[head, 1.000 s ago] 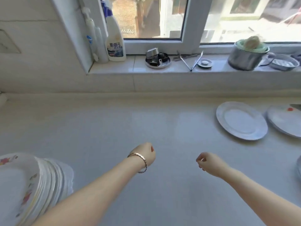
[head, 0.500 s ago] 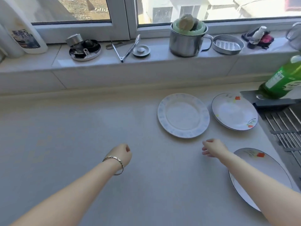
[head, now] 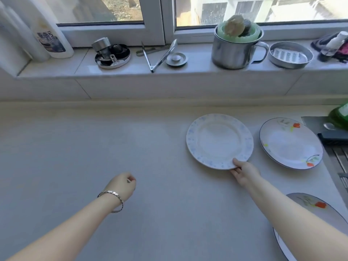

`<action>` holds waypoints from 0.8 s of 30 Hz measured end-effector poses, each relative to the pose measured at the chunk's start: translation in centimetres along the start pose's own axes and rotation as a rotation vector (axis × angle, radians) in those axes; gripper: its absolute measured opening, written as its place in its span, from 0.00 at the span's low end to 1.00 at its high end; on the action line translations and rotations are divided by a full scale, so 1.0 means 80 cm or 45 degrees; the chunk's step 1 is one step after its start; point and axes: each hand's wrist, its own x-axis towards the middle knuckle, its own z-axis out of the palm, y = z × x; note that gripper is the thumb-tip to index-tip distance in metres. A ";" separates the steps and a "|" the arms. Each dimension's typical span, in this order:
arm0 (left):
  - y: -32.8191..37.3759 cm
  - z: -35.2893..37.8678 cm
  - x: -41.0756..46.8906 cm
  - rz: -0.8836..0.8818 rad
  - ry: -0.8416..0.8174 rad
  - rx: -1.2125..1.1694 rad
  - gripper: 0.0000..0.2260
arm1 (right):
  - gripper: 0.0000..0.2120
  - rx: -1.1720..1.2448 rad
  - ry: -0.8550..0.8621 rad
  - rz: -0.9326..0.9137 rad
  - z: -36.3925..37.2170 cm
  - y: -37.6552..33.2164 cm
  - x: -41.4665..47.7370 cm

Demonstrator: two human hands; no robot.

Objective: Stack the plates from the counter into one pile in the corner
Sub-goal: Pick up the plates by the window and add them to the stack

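Note:
A white plate with a pale blue patterned rim lies flat on the grey counter. My right hand grips its near edge, thumb on top and fingers under the rim. To its right lies a white plate with red flowers and a dark rim. A third flowered plate sits at the lower right, partly hidden by my right forearm. My left hand, with a silver bracelet at the wrist, hovers over the bare counter with its fingers curled and nothing in it. The pile of plates is out of view.
The window sill holds a white bottle, a round metal part, tongs, a sink plug, a steel mug with scrubbers and a metal dish. A green bottle and a sink rack are at the right.
The view has swung right, away from the pile. My right hand reached forward from beside the near plate and took hold of the blue-rimmed plate's near edge. My left hand stays curled.

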 end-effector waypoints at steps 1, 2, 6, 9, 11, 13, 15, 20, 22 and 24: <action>-0.008 -0.004 -0.002 -0.013 0.007 -0.011 0.11 | 0.22 -0.005 -0.034 -0.002 0.002 0.003 -0.009; -0.016 -0.009 -0.005 -0.024 0.018 -0.022 0.11 | 0.21 -0.020 -0.060 -0.010 0.004 0.008 -0.017; -0.053 -0.041 -0.015 -0.054 0.092 -0.078 0.09 | 0.14 -0.110 -0.180 -0.077 0.020 0.029 -0.057; -0.091 -0.077 -0.023 -0.064 0.165 -0.131 0.10 | 0.10 -0.192 -0.353 -0.084 0.050 0.050 -0.103; -0.121 -0.105 -0.029 -0.060 0.222 -0.184 0.10 | 0.09 -0.234 -0.464 -0.070 0.082 0.068 -0.137; -0.156 -0.141 -0.037 -0.059 0.312 -0.218 0.08 | 0.08 -0.282 -0.569 -0.051 0.121 0.093 -0.168; -0.196 -0.179 -0.043 -0.055 0.418 -0.268 0.07 | 0.07 -0.333 -0.669 -0.027 0.163 0.126 -0.198; -0.319 -0.283 -0.079 -0.072 0.668 -0.342 0.13 | 0.07 -0.467 -0.854 0.012 0.279 0.228 -0.277; -0.377 -0.327 -0.097 -0.124 0.759 -0.344 0.12 | 0.07 -0.526 -0.911 0.022 0.326 0.272 -0.306; -0.434 -0.364 -0.114 -0.189 0.839 -0.374 0.12 | 0.07 -0.584 -0.962 0.033 0.371 0.315 -0.332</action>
